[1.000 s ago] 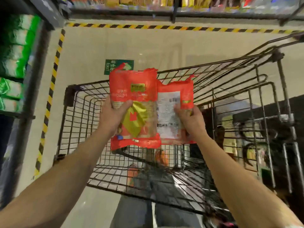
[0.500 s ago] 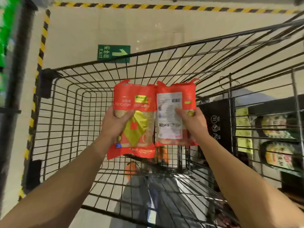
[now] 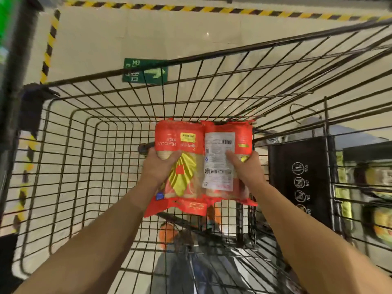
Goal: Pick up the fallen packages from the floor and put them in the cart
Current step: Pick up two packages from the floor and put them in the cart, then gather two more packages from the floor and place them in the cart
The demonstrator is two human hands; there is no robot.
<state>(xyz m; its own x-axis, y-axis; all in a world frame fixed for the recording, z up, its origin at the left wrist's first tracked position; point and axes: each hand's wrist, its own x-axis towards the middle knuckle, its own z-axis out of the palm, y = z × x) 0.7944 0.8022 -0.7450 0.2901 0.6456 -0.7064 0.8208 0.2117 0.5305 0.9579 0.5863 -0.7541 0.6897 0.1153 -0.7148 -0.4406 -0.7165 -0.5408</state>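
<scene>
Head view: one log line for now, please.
step: place | left hand: grips left pack | right hand: grips right pack | both: over cart, unreleased

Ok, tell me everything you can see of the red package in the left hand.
The left package is a glossy red plastic bag with flat sealed ends, a yellow fan-shaped graphic with a red square, a yellow label and white lettering that reads upside down. It is held front toward the camera, over the cart basket. The left hand grips its left edge; its right edge meets the second package.
</scene>
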